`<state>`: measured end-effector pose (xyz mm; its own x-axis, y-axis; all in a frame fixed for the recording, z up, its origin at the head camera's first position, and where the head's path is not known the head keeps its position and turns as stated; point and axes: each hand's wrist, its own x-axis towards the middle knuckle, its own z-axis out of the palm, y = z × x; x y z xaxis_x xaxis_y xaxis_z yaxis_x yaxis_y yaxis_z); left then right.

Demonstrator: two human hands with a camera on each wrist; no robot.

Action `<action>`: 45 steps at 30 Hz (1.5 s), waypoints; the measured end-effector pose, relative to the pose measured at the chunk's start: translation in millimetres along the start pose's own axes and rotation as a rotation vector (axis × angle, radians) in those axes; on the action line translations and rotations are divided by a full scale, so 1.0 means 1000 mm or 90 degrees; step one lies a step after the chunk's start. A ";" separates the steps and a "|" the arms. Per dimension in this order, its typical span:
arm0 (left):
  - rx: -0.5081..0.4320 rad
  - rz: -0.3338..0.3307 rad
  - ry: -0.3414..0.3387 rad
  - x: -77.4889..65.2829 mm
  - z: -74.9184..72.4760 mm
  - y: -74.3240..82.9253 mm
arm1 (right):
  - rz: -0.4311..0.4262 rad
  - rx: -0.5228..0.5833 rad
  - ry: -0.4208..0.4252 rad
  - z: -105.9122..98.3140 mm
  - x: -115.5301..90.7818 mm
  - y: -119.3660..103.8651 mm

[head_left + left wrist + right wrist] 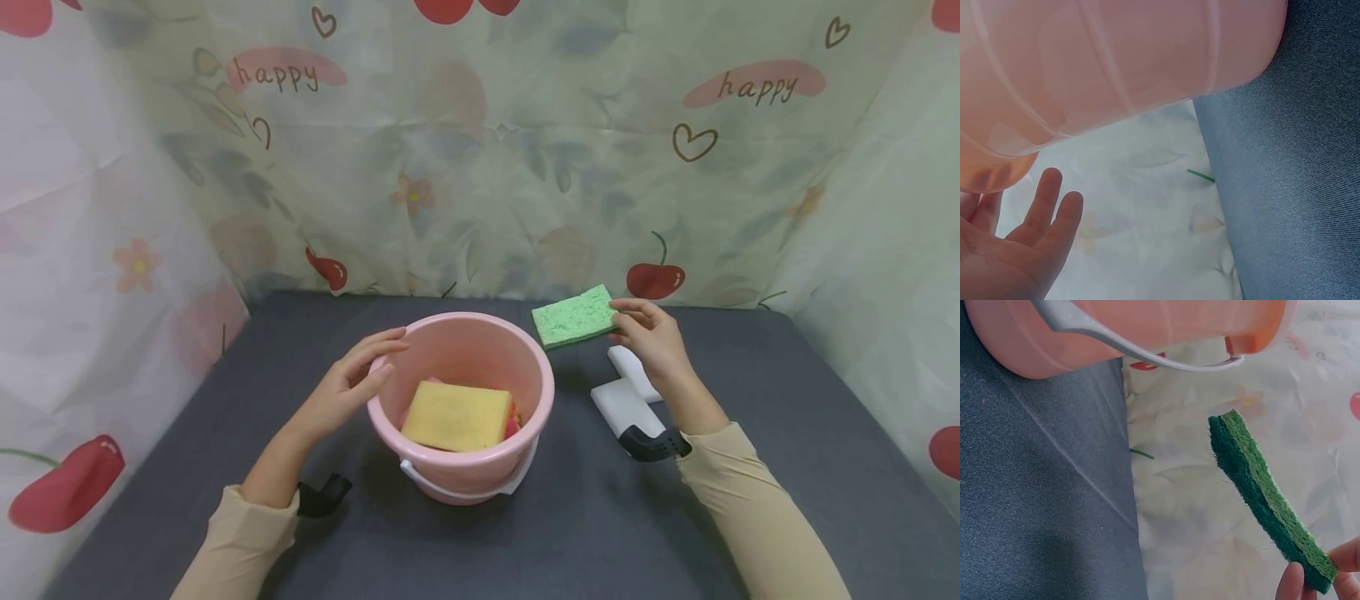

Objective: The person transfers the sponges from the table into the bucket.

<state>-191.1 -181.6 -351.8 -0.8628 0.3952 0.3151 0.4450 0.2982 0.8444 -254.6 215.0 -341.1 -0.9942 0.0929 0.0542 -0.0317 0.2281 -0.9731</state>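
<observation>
A pink bucket [461,479] with a white handle stands upright at the middle of the table. Inside lies a yellow sponge [457,417], partly covering some red and pink items. At the bucket's left rim, my left hand [352,383] has loosely extended fingers reaching over the edge. In the left wrist view, two fingers [1069,209] stretch out beside the bucket. My right hand [651,337] pinches a green sponge [576,317] by its right end, thumb on one face and fingers on the other. Its darker scouring side [1247,494] shows in the right wrist view.
Two white blocks [622,407] lie on the dark table [600,533] below my right wrist, one overlapping the other. Black bands [652,443] sit at both wrists. Printed cloth walls [495,167] enclose the table at the back and sides.
</observation>
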 end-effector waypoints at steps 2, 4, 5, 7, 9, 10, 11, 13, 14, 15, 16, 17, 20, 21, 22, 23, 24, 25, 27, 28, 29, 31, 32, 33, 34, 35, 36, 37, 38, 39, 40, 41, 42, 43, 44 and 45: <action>0.001 0.000 0.000 0.000 0.000 0.000 | -0.002 -0.005 0.002 0.000 -0.001 -0.002; 0.001 -0.001 -0.001 0.000 0.000 0.000 | -0.003 -0.008 0.003 -0.001 -0.002 -0.003; 0.001 -0.002 -0.001 0.000 0.000 0.000 | -0.004 -0.009 0.003 -0.001 -0.003 -0.004; 0.001 -0.004 -0.002 0.000 -0.001 0.000 | -0.005 -0.008 0.005 -0.001 -0.003 -0.006; -0.001 -0.006 -0.002 0.000 -0.001 0.001 | -0.008 -0.003 0.006 -0.001 -0.004 -0.007; -0.001 -0.007 -0.002 0.000 -0.001 0.001 | -0.008 0.001 0.007 -0.002 -0.004 -0.008; -0.001 -0.008 -0.003 0.000 -0.001 0.001 | -0.008 0.004 0.007 -0.002 -0.004 -0.009; -0.001 -0.009 -0.003 0.000 -0.001 0.001 | -0.009 0.010 0.008 -0.002 -0.005 -0.010; -0.001 -0.009 -0.003 0.000 -0.001 0.001 | -0.008 0.013 0.007 -0.003 -0.005 -0.011; -0.001 -0.010 -0.003 0.001 -0.001 0.001 | -0.008 0.017 0.007 -0.003 -0.005 -0.011; 0.000 -0.010 -0.002 0.001 -0.001 0.001 | -0.007 0.021 0.007 -0.003 -0.006 -0.012; 0.001 -0.012 -0.002 0.001 -0.001 0.001 | -0.008 0.026 0.007 -0.004 -0.006 -0.013; 0.001 -0.012 -0.003 0.001 -0.001 0.001 | -0.008 0.038 0.007 -0.004 -0.007 -0.015; 0.001 -0.011 -0.003 0.001 -0.001 0.001 | -0.008 0.043 0.005 -0.004 -0.008 -0.016; 0.000 -0.011 -0.003 0.001 -0.001 0.001 | -0.009 0.053 0.003 -0.004 -0.008 -0.017; -0.001 -0.010 -0.004 0.001 -0.001 0.001 | -0.010 0.062 0.001 -0.004 -0.009 -0.018; -0.002 -0.009 -0.004 0.001 -0.001 0.001 | -0.011 0.073 -0.003 -0.004 -0.010 -0.019; -0.003 -0.008 -0.005 0.001 -0.001 0.001 | -0.012 0.087 -0.007 -0.004 -0.010 -0.020; -0.005 -0.007 -0.005 0.000 -0.001 0.001 | -0.016 0.113 -0.015 -0.004 -0.012 -0.022; -0.006 -0.007 -0.004 0.000 -0.001 0.001 | -0.019 0.127 -0.019 -0.005 -0.012 -0.023; -0.006 -0.006 -0.004 0.000 -0.001 0.001 | -0.022 0.135 -0.022 -0.005 -0.013 -0.023; -0.009 -0.006 -0.004 0.000 -0.001 0.001 | -0.029 0.146 -0.026 -0.004 -0.015 -0.025; -0.010 -0.005 -0.004 0.000 0.000 0.001 | -0.034 0.150 -0.027 -0.004 -0.015 -0.026; -0.011 -0.005 -0.005 0.000 0.000 0.001 | -0.038 0.157 -0.029 -0.004 -0.016 -0.027; -0.012 -0.005 -0.005 0.000 0.000 0.001 | -0.043 0.161 -0.029 -0.004 -0.016 -0.028; -0.012 -0.006 -0.005 0.000 0.000 0.001 | -0.047 0.165 -0.029 -0.004 -0.017 -0.029; -0.013 -0.006 -0.005 0.000 0.000 0.000 | -0.051 0.169 -0.030 -0.003 -0.018 -0.030; -0.013 -0.006 -0.005 0.000 0.000 0.000 | -0.055 0.176 -0.032 -0.003 -0.018 -0.031; -0.012 -0.006 -0.005 0.000 0.000 0.000 | -0.059 0.182 -0.034 -0.003 -0.019 -0.032; -0.011 -0.006 -0.005 0.000 0.000 0.000 | -0.062 0.186 -0.036 -0.003 -0.020 -0.033; -0.010 -0.007 -0.005 0.000 0.000 0.000 | -0.064 0.190 -0.038 -0.002 -0.021 -0.034; -0.010 -0.007 -0.005 0.000 0.000 0.000 | -0.066 0.196 -0.041 -0.002 -0.022 -0.034; -0.010 -0.006 -0.005 0.000 0.000 0.000 | -0.069 0.200 -0.043 -0.002 -0.023 -0.035; -0.010 -0.006 -0.005 0.000 0.000 0.000 | -0.072 0.205 -0.045 -0.002 -0.024 -0.036; -0.009 -0.006 -0.005 0.000 0.000 0.000 | -0.075 0.209 -0.049 -0.001 -0.025 -0.037; -0.008 -0.007 -0.005 0.000 0.000 0.000 | -0.078 0.213 -0.052 -0.001 -0.026 -0.038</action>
<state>-191.2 -181.9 -351.6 -0.8655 0.3989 0.3030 0.4328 0.2910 0.8532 -227.8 204.7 -305.1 -0.9854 0.0033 0.1705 -0.1700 -0.0975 -0.9806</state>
